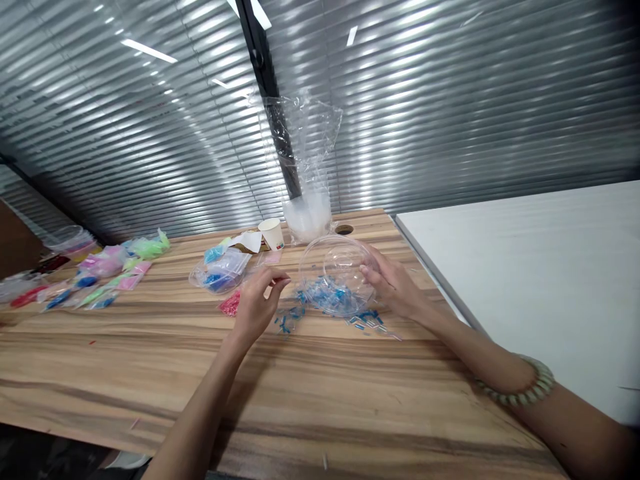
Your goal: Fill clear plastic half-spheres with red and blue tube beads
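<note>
My right hand (393, 283) grips the right rim of a clear round plastic bowl (336, 250), which is tilted over a heap of small blue and clear tube pieces (330, 297). Some of these show through the bowl's wall; whether they lie inside or behind it I cannot tell. More loose blue pieces (287, 319) spread on the wood to its left. My left hand (259, 299) is apart from the bowl, thumb and fingertips pinched together; anything between them is too small to make out. Beside its wrist lies a pile of small red pieces (230, 305).
Behind the bowl stand a white paper cup (271, 233) and a stack of clear bowls in a plastic bag (309, 213). A clear dish with blue contents (217, 279) sits left. Colourful bags (103, 263) crowd the far left. A white table (530, 267) adjoins on the right.
</note>
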Tool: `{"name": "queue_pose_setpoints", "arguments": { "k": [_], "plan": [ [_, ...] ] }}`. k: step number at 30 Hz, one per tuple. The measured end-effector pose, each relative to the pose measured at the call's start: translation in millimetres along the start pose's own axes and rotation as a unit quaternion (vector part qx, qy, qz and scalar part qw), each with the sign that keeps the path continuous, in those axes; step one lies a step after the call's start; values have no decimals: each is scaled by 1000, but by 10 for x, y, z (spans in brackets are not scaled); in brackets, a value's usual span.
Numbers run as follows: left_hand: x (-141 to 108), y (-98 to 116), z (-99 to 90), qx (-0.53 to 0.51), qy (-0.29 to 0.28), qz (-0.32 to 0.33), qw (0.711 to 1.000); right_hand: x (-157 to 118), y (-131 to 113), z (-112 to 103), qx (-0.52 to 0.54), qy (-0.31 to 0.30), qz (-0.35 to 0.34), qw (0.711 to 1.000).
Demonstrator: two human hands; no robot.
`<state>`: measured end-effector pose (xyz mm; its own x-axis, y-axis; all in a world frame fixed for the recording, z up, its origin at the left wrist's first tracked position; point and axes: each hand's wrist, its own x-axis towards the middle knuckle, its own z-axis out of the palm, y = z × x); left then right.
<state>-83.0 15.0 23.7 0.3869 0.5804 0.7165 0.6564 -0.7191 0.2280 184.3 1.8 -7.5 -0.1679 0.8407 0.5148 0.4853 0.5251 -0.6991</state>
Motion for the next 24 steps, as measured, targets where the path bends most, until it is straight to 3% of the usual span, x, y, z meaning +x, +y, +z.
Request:
{"name": "queue_pose_setpoints", "arguments": {
  "k": [2,4,11,15,20,22,24],
  "plan": [
    [-11,53,28,6,40,79,996,-3,-7,4,-2,0,-16,1000],
    [-42,86,70,24,45,126,991,-8,-14,6,-6,-1,-38,999],
    [-112,141,217,54,9,170,984,-20,8,20,-7,-22,-78,997],
    [-83,118,171,55,-3,163,985,-21,3,21,-5,-22,-70,997],
    [-20,41,37,16,73,96,993,-11,-7,-1,-13,13,-40,999],
    [-8,-1,9,-11,45,56,997,-6,3,-11,-17,32,-21,999],
    [-8,-42,0,-26,-31,8,999,-3,13,-20,-19,49,-5,999]
  ]
}}
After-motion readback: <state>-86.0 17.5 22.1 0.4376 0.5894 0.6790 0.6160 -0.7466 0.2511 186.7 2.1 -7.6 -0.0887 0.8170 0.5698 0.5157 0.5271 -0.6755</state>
